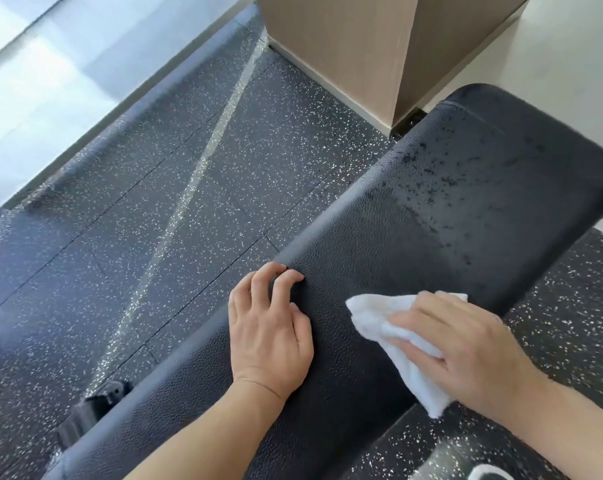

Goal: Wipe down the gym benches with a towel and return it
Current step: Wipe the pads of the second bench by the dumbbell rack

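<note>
A black padded gym bench [414,209] runs from the lower left to the upper right of the head view. Its far end carries dark droplets. My right hand [466,344] presses a white towel [397,334] flat against the bench's near right side, fingers straight over the cloth. My left hand [269,323] rests on the bench's left edge, with fingertips bent onto the pad and nothing in it.
Speckled black rubber flooring [154,202] lies on both sides of the bench. A wood-panelled column [362,46] stands beyond the bench's far end. A bright window or glass wall [33,81] runs along the upper left. A black bench foot [99,407] sits at the lower left.
</note>
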Available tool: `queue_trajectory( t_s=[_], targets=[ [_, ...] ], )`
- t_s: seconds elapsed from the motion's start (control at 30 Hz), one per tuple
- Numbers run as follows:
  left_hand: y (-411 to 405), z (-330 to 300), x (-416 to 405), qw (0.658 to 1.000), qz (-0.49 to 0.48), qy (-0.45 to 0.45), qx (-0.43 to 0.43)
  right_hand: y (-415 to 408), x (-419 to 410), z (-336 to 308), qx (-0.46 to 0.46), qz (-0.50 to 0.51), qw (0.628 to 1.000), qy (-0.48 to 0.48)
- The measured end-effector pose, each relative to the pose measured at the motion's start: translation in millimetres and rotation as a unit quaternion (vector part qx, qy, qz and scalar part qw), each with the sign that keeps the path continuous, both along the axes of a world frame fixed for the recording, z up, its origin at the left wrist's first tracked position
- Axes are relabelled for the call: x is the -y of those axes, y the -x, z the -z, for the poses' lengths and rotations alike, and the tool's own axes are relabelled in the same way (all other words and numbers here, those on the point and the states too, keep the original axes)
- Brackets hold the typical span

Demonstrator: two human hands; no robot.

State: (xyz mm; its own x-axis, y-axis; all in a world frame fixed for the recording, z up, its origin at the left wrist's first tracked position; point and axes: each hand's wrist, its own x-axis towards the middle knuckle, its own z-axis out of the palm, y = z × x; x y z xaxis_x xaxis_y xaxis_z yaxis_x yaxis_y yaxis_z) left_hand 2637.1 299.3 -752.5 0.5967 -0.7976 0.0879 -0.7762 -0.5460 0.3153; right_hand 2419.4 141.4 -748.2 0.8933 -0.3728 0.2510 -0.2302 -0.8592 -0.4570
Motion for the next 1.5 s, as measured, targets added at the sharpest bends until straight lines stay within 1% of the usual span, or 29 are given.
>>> queue_trajectory(
  t_s=[0.07, 0.1, 0.17, 0.23, 0.3, 0.37, 0.43, 0.47, 0.53, 0.6, 0.67, 0.77, 0.83, 0.93, 1.0, 1.07, 1.13, 1.23, 1.3, 1.37, 1.43, 1.5],
  targets=[
    [0, 0, -1, 1.0, 0.0, 0.005, 0.004, -1, 20, -1, 0.008, -0.025, 0.999, 0.026],
    [0, 0, 0, 1.0, 0.001, 0.006, 0.005, -11, 33, -2, 0.014, -0.013, 0.999, 0.034],
    [-1, 1, 0, 1.0, 0.003, 0.003, 0.005, -47, 69, -4, 0.013, 0.064, 0.996, 0.057],
    [-1, 1, -1, 1.0, 0.001, -0.002, 0.004, -93, 106, -5, -0.029, 0.166, 0.982, 0.088],
    [0, 0, 0, 1.0, -0.001, -0.004, 0.002, -139, 130, -7, -0.044, 0.23, 0.97, 0.064],
    [1, -1, 0, 1.0, -0.002, -0.005, 0.002, -176, 126, -10, -0.07, 0.217, 0.972, 0.056],
    [1, -2, 1, 1.0, -0.001, -0.007, 0.002, -199, 96, -16, -0.106, 0.16, 0.98, 0.052],
    [0, -3, 1, 1.0, 0.0, -0.01, 0.003, -201, 74, -20, -0.108, 0.13, 0.985, 0.042],
    [0, -3, 1, 1.0, 0.001, -0.014, 0.005, -189, 29, -22, -0.066, 0.102, 0.993, 0.001],
    [0, -3, 1, 1.0, 0.0, -0.014, 0.002, -153, -4, -19, -0.011, 0.101, 0.994, -0.031],
    [0, -2, 1, 1.0, -0.005, -0.012, -0.003, -105, -14, -11, 0.017, 0.087, 0.996, -0.008],
    [0, -1, 1, 1.0, -0.003, -0.004, 0.0, -40, 12, -3, 0.015, 0.081, 0.997, 0.012],
    [0, 0, 1, 1.0, -0.004, -0.004, 0.002, -23, 44, -5, 0.009, 0.117, 0.993, 0.013],
    [1, 0, 2, 1.0, -0.005, -0.001, 0.004, -40, 86, -9, -0.013, 0.232, 0.973, 0.006],
    [1, 0, 1, 1.0, -0.005, 0.001, 0.005, -66, 94, -10, -0.014, 0.286, 0.958, 0.005],
    [2, -1, 1, 1.0, -0.006, 0.002, 0.005, -91, 80, -10, -0.007, 0.315, 0.949, 0.009],
    [2, 0, 1, 1.0, -0.007, 0.005, 0.003, -110, 48, -12, -0.008, 0.304, 0.953, 0.005],
    [2, 2, 1, 1.0, -0.007, 0.003, 0.002, -113, -16, -13, 0.001, 0.235, 0.972, 0.003],
    [2, 5, 2, 1.0, -0.012, 0.0, 0.005, -94, -52, -10, 0.02, 0.171, 0.985, 0.003],
    [2, 5, 2, 1.0, -0.018, 0.002, 0.007, -63, -75, -5, 0.017, 0.126, 0.992, -0.003],
    [3, 4, 2, 1.0, -0.005, 0.006, 0.009, -27, -81, 2, 0.025, 0.121, 0.992, 0.0],
    [4, 2, 3, 1.0, 0.011, 0.013, 0.013, 5, -75, 8, 0.048, 0.151, 0.987, 0.007]
  ],
)
